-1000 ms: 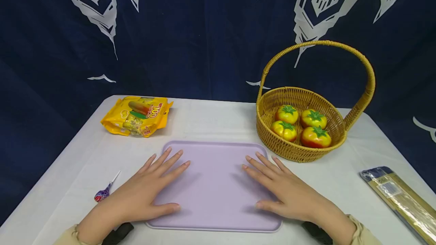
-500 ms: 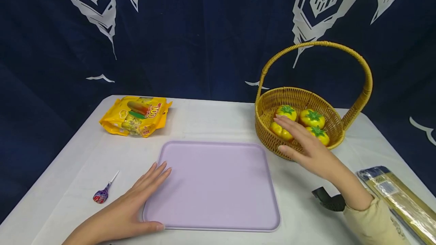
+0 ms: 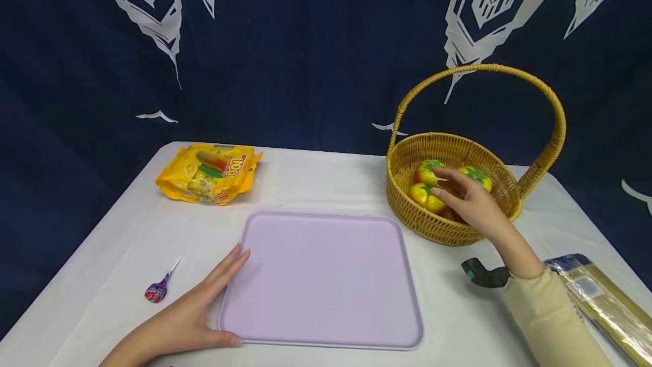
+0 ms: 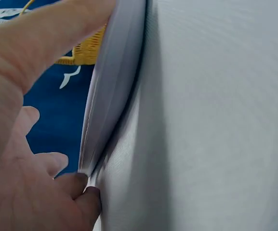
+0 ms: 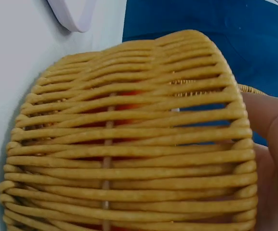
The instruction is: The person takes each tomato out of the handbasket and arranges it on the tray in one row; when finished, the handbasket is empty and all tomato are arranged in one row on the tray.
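Note:
My left hand (image 3: 198, 310) lies along the left side of a lilac tray (image 3: 326, 282). Its thumb is at the near left corner and its fingers reach along the edge; the left wrist view shows thumb and fingertips close against the rim (image 4: 112, 96). Over the near side of a wicker basket (image 3: 433, 231), my right hand (image 3: 476, 203) reaches in with loosely bent fingers. Yellow-red tomato-like fruits (image 3: 427, 198) with green tops lie inside; the hand hides the near right one. Through the weave (image 5: 129, 154) in the right wrist view, red shows; contact with that fruit cannot be made out.
A yellow candy bag (image 3: 209, 173) sits at the back left of the white table (image 3: 316, 180). A wrapped lollipop (image 3: 157, 289) lies left of the tray. At the right edge is a flat, shiny gold package (image 3: 606, 293). The basket's tall handle (image 3: 555, 123) arches above it.
From above the tray, my right hand has moved right and down into the basket, its fingers bending. My left hand has drawn back to the tray's left edge.

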`<action>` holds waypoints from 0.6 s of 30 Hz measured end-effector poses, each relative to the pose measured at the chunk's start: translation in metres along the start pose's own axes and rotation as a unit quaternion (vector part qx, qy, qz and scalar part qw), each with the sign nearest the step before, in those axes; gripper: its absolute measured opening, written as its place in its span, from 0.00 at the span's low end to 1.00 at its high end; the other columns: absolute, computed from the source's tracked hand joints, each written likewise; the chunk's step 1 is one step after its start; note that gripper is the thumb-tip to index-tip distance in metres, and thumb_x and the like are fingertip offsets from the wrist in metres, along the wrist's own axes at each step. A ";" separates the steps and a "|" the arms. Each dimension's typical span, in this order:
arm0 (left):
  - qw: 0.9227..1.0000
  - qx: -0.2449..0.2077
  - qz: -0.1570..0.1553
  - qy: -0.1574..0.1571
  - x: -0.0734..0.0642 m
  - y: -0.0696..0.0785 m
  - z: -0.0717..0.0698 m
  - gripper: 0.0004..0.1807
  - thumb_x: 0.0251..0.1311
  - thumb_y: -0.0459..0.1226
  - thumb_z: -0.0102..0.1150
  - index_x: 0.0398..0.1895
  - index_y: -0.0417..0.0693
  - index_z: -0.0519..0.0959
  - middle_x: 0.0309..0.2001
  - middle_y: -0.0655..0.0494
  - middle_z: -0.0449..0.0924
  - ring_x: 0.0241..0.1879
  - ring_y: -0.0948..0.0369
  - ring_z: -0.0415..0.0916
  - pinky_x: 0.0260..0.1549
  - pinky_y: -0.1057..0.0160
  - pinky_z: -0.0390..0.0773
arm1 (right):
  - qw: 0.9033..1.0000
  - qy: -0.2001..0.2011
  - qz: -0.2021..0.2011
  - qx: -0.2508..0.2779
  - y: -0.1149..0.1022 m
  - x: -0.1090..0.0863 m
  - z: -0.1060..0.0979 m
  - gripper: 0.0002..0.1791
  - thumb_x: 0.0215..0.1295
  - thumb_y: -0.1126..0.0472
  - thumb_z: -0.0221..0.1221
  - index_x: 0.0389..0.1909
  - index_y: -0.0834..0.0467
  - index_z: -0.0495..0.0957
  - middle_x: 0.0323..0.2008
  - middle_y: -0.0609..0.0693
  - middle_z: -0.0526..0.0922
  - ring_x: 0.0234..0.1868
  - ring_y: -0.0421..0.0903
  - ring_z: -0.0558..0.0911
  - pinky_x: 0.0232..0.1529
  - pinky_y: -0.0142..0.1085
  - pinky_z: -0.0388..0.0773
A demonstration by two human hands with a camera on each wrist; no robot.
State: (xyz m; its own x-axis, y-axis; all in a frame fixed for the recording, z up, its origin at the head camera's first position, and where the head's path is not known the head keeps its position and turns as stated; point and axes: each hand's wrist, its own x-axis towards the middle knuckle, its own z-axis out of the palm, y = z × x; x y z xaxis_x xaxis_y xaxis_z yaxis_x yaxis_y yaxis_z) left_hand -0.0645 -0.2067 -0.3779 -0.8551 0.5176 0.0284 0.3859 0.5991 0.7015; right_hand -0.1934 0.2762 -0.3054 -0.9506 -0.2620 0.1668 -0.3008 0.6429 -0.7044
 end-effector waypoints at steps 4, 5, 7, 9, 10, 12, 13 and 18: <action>1.000 0.006 0.002 0.009 0.000 -0.003 0.002 0.66 0.33 0.57 0.74 0.75 0.60 0.42 0.74 0.53 0.36 0.69 0.50 0.44 0.59 0.53 0.55 | 0.999 -0.042 0.019 0.002 0.002 0.004 -0.001 0.32 0.69 0.55 0.53 0.66 0.69 0.58 0.63 0.68 0.62 0.60 0.65 0.66 0.56 0.55 0.65; 1.000 0.006 0.003 0.012 0.000 -0.004 0.002 0.67 0.33 0.56 0.75 0.75 0.59 0.41 0.74 0.53 0.37 0.69 0.53 0.44 0.60 0.58 0.53 | 0.998 -0.053 0.024 -0.001 0.003 0.005 -0.002 0.32 0.69 0.54 0.53 0.66 0.69 0.58 0.63 0.68 0.62 0.60 0.65 0.65 0.56 0.56 0.64; 1.000 0.003 0.004 0.015 0.000 -0.005 0.003 0.69 0.32 0.55 0.76 0.75 0.58 0.40 0.74 0.52 0.38 0.69 0.59 0.42 0.60 0.69 0.48 | 0.997 -0.072 0.034 -0.012 0.004 0.007 -0.002 0.33 0.68 0.53 0.54 0.66 0.68 0.58 0.62 0.69 0.63 0.61 0.66 0.63 0.57 0.59 0.61; 1.000 -0.002 0.003 0.021 -0.001 -0.005 0.004 0.70 0.31 0.54 0.77 0.75 0.57 0.38 0.74 0.51 0.38 0.69 0.63 0.41 0.58 0.76 0.44 | 0.995 -0.090 0.040 -0.032 0.005 0.008 -0.001 0.34 0.67 0.51 0.55 0.66 0.67 0.59 0.61 0.69 0.63 0.61 0.67 0.62 0.57 0.61 0.59; 1.000 -0.004 0.002 0.023 -0.001 -0.005 0.004 0.70 0.31 0.54 0.77 0.75 0.56 0.37 0.74 0.50 0.38 0.69 0.63 0.40 0.57 0.78 0.43 | 0.994 -0.096 0.041 -0.044 0.006 0.009 -0.001 0.34 0.67 0.51 0.56 0.66 0.66 0.60 0.61 0.69 0.64 0.61 0.67 0.62 0.57 0.62 0.58; 1.000 -0.004 -0.001 0.024 -0.002 -0.006 0.005 0.71 0.32 0.55 0.76 0.75 0.55 0.36 0.74 0.50 0.37 0.69 0.62 0.40 0.57 0.79 0.42 | 0.991 -0.105 0.039 -0.068 0.007 0.010 0.000 0.33 0.66 0.51 0.56 0.66 0.65 0.61 0.60 0.70 0.65 0.59 0.67 0.63 0.56 0.62 0.59; 1.000 -0.004 -0.001 0.026 -0.002 -0.006 0.004 0.71 0.32 0.56 0.75 0.75 0.55 0.36 0.74 0.49 0.37 0.69 0.60 0.40 0.57 0.79 0.42 | 0.990 -0.109 0.036 -0.077 0.008 0.011 0.000 0.33 0.66 0.52 0.57 0.66 0.65 0.61 0.59 0.70 0.65 0.59 0.67 0.64 0.56 0.62 0.59; 0.999 0.007 0.018 0.029 -0.004 -0.009 0.005 0.68 0.35 0.59 0.72 0.75 0.51 0.38 0.73 0.47 0.37 0.69 0.56 0.41 0.57 0.81 0.41 | 0.987 -0.128 0.029 -0.098 0.009 0.013 0.002 0.33 0.66 0.54 0.57 0.67 0.62 0.60 0.59 0.70 0.66 0.57 0.67 0.65 0.55 0.62 0.61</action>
State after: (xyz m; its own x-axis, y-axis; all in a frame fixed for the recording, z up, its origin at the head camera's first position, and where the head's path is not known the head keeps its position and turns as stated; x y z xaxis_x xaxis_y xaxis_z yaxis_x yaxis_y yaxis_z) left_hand -0.0631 -0.2108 -0.3874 -0.8592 0.5029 0.0937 0.4202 0.5893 0.6900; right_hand -0.2088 0.2772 -0.3105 -0.9237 -0.3771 -0.0677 -0.2786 0.7824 -0.5570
